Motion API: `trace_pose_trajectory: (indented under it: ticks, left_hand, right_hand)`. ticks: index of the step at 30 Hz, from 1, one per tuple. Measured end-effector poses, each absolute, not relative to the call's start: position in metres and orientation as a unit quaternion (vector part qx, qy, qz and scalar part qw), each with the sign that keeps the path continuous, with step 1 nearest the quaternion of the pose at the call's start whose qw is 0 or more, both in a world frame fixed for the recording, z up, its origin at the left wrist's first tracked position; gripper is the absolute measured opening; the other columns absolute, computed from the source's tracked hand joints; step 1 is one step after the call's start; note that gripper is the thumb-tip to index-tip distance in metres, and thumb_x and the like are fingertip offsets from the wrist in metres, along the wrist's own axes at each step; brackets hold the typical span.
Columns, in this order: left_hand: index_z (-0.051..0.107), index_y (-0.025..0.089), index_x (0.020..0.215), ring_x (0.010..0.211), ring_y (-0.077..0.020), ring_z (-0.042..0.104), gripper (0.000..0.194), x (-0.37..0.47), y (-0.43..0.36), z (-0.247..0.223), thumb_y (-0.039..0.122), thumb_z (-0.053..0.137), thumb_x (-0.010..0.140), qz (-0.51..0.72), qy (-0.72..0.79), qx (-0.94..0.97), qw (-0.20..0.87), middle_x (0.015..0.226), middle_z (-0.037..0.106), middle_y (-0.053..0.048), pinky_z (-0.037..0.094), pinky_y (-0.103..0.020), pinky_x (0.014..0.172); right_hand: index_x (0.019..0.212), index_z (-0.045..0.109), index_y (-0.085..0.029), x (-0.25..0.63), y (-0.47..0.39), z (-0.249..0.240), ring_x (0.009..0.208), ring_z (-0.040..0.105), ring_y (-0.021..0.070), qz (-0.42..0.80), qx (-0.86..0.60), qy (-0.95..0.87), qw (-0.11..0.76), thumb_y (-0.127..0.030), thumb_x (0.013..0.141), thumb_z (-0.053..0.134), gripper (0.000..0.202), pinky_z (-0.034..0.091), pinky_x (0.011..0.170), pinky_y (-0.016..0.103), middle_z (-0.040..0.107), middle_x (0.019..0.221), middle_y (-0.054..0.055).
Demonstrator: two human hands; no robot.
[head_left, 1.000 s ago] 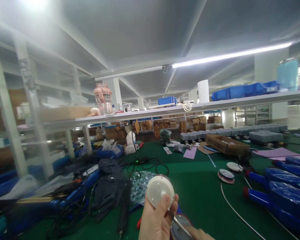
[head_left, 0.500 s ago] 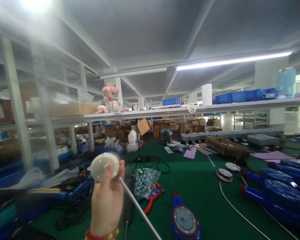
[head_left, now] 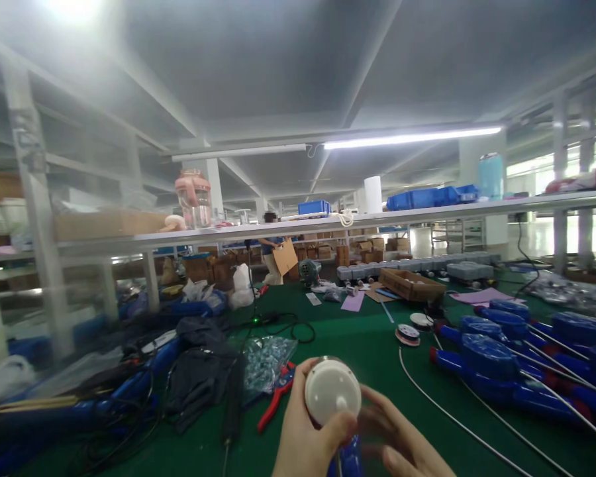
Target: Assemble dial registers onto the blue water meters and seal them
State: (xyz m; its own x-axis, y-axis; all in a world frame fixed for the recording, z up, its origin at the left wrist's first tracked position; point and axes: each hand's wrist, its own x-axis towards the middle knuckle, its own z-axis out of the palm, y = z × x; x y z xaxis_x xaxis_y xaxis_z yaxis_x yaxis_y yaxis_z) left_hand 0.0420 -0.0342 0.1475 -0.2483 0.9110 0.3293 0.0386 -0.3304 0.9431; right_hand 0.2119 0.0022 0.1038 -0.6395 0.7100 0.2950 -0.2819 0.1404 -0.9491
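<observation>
My left hand [head_left: 302, 434] is closed around a round white cap [head_left: 332, 391] with a metal rim at its back, the thumb pressed on its lower face. Just right of it is my right hand [head_left: 402, 437], thumb and fingers apart and partly blurred, with nothing visible in them. Below the cap, between the hands, a blue plastic housing [head_left: 350, 457] shows in part; my hands hide the rest. Red-handled pliers [head_left: 277, 397] lie left of my left hand, beside a clear bag of small parts [head_left: 268, 364].
Several blue housings [head_left: 491, 361] with pale cables lie at the right, near two spools [head_left: 408, 334]. A black soldering-iron-like tool [head_left: 234, 397] and dark cloth [head_left: 198, 371] lie left. A shelf [head_left: 278, 228] crosses above the bench. Behind it stands a person [head_left: 269, 255] with cardboard.
My left hand has moved right and down with the white cap. My right hand has come into view beside it. The metal rod seen earlier at the cap is mostly hidden. The view has turned right.
</observation>
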Motion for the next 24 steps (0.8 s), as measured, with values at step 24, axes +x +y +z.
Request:
trace_pose_trajectory:
  ticks: [24]
  left_hand:
    - [0.056, 0.032, 0.129, 0.121, -0.0326, 0.05, 0.076, 0.051, 0.03, 0.09, 0.031, 0.08, 0.057, 0.362, 0.551, 0.725, 0.198, 0.132, 0.056, -0.006, 0.039, -0.044, 0.105]
  right_hand:
    - [0.105, 0.07, -0.019, 0.199, 0.058, 0.049, 0.107, 0.06, 0.0316, 0.871, -0.077, -0.327, 0.359, -0.08, 0.07, 0.049, 0.073, 0.042, 0.098, 0.046, 0.071, 0.096, 0.01]
